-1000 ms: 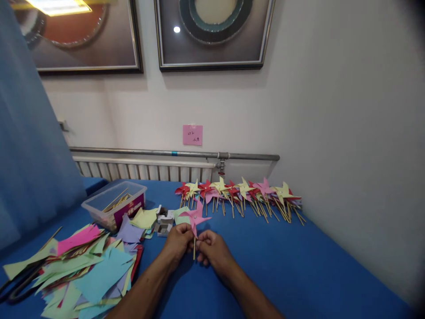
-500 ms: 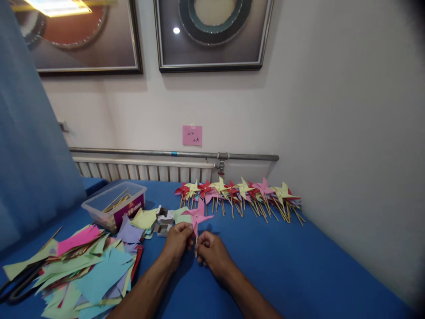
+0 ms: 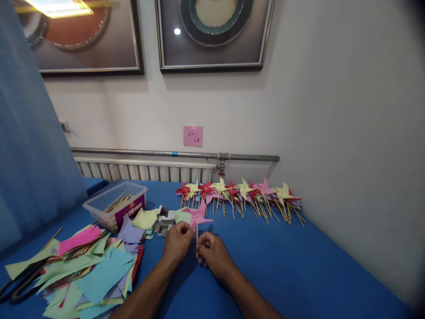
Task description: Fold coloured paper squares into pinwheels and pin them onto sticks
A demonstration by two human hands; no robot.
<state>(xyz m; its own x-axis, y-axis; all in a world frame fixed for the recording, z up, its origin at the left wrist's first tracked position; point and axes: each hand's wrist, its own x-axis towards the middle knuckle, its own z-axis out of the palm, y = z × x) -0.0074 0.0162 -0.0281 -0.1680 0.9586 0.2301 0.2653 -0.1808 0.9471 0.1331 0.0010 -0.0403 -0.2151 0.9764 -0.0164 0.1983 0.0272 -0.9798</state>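
Note:
A pink paper pinwheel (image 3: 198,216) on a thin wooden stick stands upright in front of me, a small pin head at its centre. My right hand (image 3: 212,253) pinches the lower part of the stick between thumb and fingers. My left hand (image 3: 178,241) is closed at the pinwheel's lower left blade, its fingertips touching the paper and partly covering it. Just behind the left hand sit small open white boxes (image 3: 164,223) and a pale green paper piece (image 3: 181,215).
Several pinwheels (image 3: 244,189) in red, yellow and pink lie in a row along the back. Cut coloured paper (image 3: 99,274) and black-handled scissors (image 3: 25,281) lie at left. A clear plastic tub (image 3: 114,206) holds wooden sticks. A blue curtain (image 3: 36,146) hangs at far left.
The pinwheel's lower blade has swung left toward my left hand, so more of the stick shows below the centre. My right hand keeps its place on the stick.

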